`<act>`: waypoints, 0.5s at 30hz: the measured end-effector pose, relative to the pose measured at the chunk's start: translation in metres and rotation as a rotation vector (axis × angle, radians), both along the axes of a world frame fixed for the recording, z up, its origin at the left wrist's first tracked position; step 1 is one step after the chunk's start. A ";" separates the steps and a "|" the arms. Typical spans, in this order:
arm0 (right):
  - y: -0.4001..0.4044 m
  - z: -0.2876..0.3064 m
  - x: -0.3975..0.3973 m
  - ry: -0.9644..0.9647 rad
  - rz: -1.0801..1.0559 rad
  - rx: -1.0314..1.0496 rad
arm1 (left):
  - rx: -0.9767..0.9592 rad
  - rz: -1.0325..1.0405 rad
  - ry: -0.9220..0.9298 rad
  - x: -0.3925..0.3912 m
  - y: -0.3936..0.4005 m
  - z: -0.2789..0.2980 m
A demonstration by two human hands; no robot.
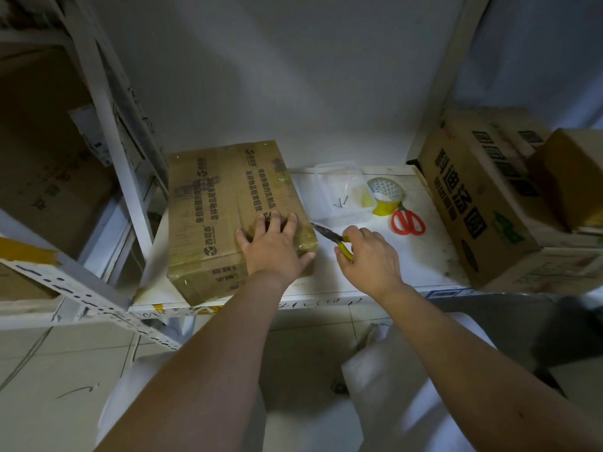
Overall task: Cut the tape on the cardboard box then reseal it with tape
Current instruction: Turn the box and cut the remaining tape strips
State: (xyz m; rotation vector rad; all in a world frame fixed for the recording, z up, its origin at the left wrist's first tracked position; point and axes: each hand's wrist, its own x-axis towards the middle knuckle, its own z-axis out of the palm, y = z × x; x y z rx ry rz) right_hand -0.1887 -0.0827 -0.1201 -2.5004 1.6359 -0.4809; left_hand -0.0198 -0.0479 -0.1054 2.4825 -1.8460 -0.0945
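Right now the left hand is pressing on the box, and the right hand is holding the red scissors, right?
Not quite. The left hand does press flat on the cardboard box, but the right hand grips a yellow-handled cutter, blade toward the box. The head view shows the red scissors lying untouched on the shelf beside the tape roll.

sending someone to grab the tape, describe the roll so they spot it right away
On the white shelf, right of the taped cardboard box, the tape roll lies beside a clear plastic container. It is yellow-sided, just behind the red-handled scissors.
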 end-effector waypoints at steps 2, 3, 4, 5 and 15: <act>0.003 0.005 0.002 0.065 0.025 -0.004 | 0.019 -0.008 -0.006 0.002 0.000 0.000; 0.005 0.008 0.003 0.103 0.030 -0.005 | 0.030 -0.013 -0.006 0.002 0.000 0.001; 0.007 0.012 0.004 0.139 0.025 -0.003 | 0.042 -0.016 -0.006 0.003 0.000 0.001; 0.010 0.016 0.005 0.167 0.021 -0.003 | 0.053 -0.017 -0.005 0.003 0.000 0.002; 0.031 0.051 0.026 0.306 -0.154 0.164 | 0.118 -0.025 0.038 0.006 0.000 0.007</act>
